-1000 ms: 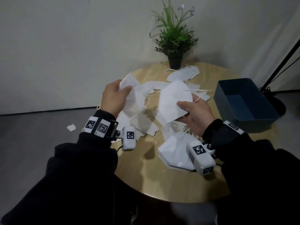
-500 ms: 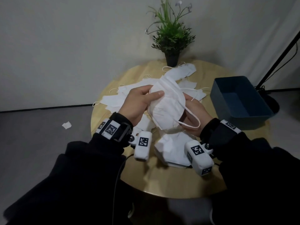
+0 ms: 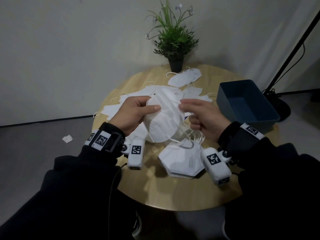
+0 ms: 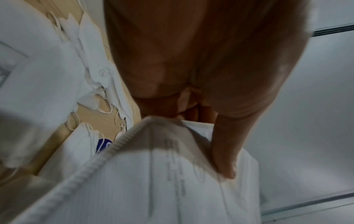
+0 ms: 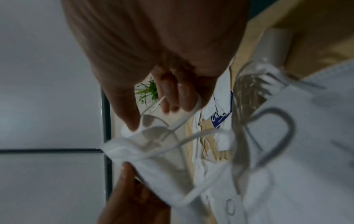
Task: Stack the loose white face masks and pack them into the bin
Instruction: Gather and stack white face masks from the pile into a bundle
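A: Looking down, I see a round wooden worktop [image 3: 173,196] by a pale wall. A potted plant [image 3: 174,44] stands at the far edge. A blue bin [image 3: 223,94] sits on the right side, with nothing in it that I can see. A black stand [image 3: 294,49] leans up in the right corner. A small white scrap [image 3: 67,138] lies on the grey floor to the left.

B: Where are the masks?

A: Lots of loose masks [image 3: 131,101] are spread flat across the middle of the worktop. One more mask [image 3: 185,77] lies just beside the plant pot. A neat stack [image 3: 181,161] sits near the front, below the hands.

B: What are the hands doing?

A: Both hold one white mask [image 3: 162,118] up above the worktop. The left hand [image 3: 133,113] has a closed grip on its left edge, thumb on the front and fingers behind. The right hand [image 3: 202,116] pinches the right edge with its thumb and fingertips. In the right wrist view, the ear loop [image 5: 184,119] hangs over the right hand's curled fingers [image 5: 172,97].

B: Is the mask touching the stack?

A: No, it hangs just above it.
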A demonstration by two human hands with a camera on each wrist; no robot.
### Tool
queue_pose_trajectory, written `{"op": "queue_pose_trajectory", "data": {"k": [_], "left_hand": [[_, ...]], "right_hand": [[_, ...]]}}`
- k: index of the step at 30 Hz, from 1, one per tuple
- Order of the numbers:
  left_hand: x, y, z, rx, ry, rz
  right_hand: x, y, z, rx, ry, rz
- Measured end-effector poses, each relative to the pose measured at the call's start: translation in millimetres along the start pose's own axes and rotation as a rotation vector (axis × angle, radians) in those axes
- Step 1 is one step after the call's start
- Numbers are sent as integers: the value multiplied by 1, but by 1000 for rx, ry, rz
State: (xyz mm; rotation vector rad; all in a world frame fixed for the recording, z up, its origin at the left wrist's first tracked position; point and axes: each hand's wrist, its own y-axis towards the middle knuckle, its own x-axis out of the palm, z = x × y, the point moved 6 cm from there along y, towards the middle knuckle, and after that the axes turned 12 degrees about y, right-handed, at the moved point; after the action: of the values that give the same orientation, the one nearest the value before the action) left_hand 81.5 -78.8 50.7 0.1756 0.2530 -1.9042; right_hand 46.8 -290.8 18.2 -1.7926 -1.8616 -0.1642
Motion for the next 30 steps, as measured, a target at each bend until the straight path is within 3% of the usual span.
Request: {"op": "queue_pose_trajectory", "data": {"k": [3, 8, 10, 17, 22, 25, 27, 30], "left_hand": [[-1, -1, 2, 3, 7, -26], [-43, 1, 0, -107, -112, 210], [-53, -3, 0, -136, -210, 237], [-7, -19, 13, -55, -402, -66], [10, -1, -3, -115, -350, -120], [10, 6, -13, -129, -297, -148], [4, 7, -14, -125, -294, -103], [-19, 7, -11, -98, -202, 165]], "right_hand": [[10, -7, 11, 35, -144, -148], [-5, -4, -7, -267, -15, 84], [-13, -5, -18, -391, -25, 151], [0, -11, -18, -610, -318, 122], [14, -21, -13, -774, -283, -59], [16, -18, -7, -783, -312, -132], [19, -21, -4, -801, -451, -160], [14, -24, -5, -839, -562, -94]]}}
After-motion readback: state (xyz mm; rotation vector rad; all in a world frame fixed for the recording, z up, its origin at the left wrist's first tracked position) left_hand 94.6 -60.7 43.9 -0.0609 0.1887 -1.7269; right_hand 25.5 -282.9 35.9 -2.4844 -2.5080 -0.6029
